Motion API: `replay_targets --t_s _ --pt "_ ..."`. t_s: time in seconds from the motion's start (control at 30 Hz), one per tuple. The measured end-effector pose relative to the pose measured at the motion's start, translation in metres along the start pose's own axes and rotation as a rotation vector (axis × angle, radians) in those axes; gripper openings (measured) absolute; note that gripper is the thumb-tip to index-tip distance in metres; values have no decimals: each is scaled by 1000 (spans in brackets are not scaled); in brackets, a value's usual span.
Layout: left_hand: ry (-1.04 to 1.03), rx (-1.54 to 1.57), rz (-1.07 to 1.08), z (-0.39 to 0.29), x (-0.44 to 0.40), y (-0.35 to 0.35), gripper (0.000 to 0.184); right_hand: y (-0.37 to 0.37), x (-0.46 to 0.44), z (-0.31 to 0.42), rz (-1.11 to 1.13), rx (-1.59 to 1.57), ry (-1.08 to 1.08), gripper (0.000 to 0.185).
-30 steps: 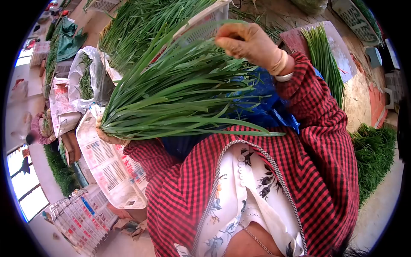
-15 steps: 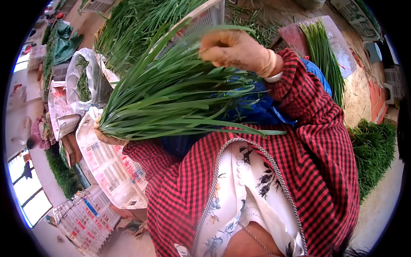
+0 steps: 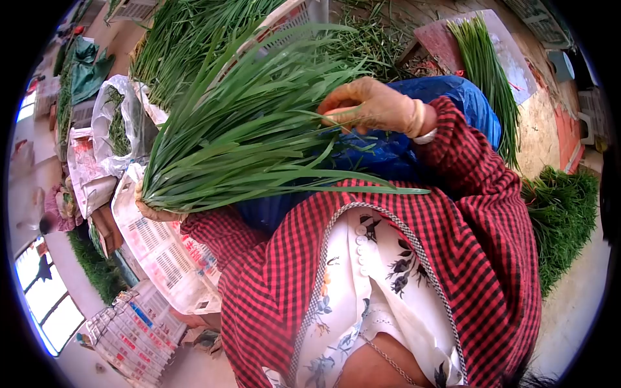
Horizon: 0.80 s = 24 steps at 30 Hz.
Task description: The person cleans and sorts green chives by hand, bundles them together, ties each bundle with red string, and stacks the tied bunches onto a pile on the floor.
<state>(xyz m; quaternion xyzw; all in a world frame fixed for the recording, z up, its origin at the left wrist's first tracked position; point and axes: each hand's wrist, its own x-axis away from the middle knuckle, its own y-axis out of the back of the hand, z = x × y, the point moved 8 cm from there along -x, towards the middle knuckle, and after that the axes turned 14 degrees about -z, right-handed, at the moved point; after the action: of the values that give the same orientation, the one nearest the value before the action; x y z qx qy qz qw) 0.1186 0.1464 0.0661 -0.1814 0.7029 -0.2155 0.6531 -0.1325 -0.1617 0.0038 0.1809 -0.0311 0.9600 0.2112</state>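
Note:
A big fanned bunch of garlic chives (image 3: pixel 259 142) spreads across my lap, its flat green leaves pointing right. At its base on the left, my gloved left hand (image 3: pixel 157 212) is closed around the stems, mostly hidden by them. By the leaf tips, my gloved right hand (image 3: pixel 377 108) has its fingers curled together in a pinch, and a few thin leaf ends appear between them. Blue plastic sheeting (image 3: pixel 446 90) covers my lap under the bunch.
A large pile of chives (image 3: pixel 174 58) fills a crate (image 3: pixel 284 26) ahead. A neat chive bundle (image 3: pixel 485 77) lies on a board (image 3: pixel 440 42) at the right, with more greens (image 3: pixel 563 226) below. To the left are a white crate (image 3: pixel 155 252), a clear plastic bag (image 3: pixel 103 116) and stacked crates (image 3: pixel 139 333).
My right hand has moved down and slightly right, from above the leaves to their tips. Leaves that were lifted have fanned out to the upper left. The left hand keeps its hold.

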Motion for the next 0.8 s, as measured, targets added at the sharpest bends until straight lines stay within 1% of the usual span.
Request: replay_targets --t_s 0.03,0.07,0.13,0.17,0.2,0.23,0.27,0.3,0.33,0.37,0.43,0.47,0.53,0.57,0.6,0.63,0.67,0.7,0.73,0.77,0.8 --pt "-2 -1 3 -1 0 3 36 -8 1 5 37 6 -42 39" --pt "66 -44 2 4 1 7 36 -13 -4 -1 40 5 -42 39" --pt "135 -88 0 7 1 5 36 -27 -15 -1 51 33 211 37" --pt "53 -180 -23 2 0 3 37 -30 -18 -6 -2 -112 161 32" --pt "12 -228 -35 -2 0 1 37 -31 -17 -2 -1 -110 159 32" --pt "-29 -276 -48 -7 1 0 38 -32 -15 0 28 -149 74 29" --pt "41 -223 -45 -5 2 -1 37 -35 -13 2 58 -189 -11 27" --pt "75 -198 -44 -2 1 5 37 -33 -11 10 12 -180 25 22" --pt "110 -173 -43 0 -1 9 37 -32 -10 12 14 -179 24 22" --pt "79 -297 80 6 -3 17 37 -30 -9 12 37 -182 18 22" --pt "52 -421 204 24 0 37 36 -26 -4 17 55 -143 45 23" --pt "441 -102 11 54 3 63 37 -23 -4 15 56 -141 43 23" --pt "816 228 -188 75 17 69 39 -9 -8 12 -23 -246 76 24" --pt "673 182 -133 67 15 67 36 -3 -12 7 -61 -264 60 26" --pt "604 158 -106 56 14 56 36 2 -13 3 -100 -239 13 29" --pt "535 134 -81 43 12 44 35 3 -10 3 -89 -188 -14 30" --pt "451 -25 -44 31 11 34 32 3 -7 4 -77 -139 -40 31" --pt "410 -105 -23 28 8 32 31 1 -5 10 -77 -140 -41 31" --pt "367 -184 -3 24 6 31 31 -6 -4 11 -50 -18 -89 31" --pt "446 -135 8 32 5 39 31 -12 -4 10 -23 103 -137 31" --pt "486 -109 14 35 6 41 32 -16 -8 2 -24 102 -138 31"
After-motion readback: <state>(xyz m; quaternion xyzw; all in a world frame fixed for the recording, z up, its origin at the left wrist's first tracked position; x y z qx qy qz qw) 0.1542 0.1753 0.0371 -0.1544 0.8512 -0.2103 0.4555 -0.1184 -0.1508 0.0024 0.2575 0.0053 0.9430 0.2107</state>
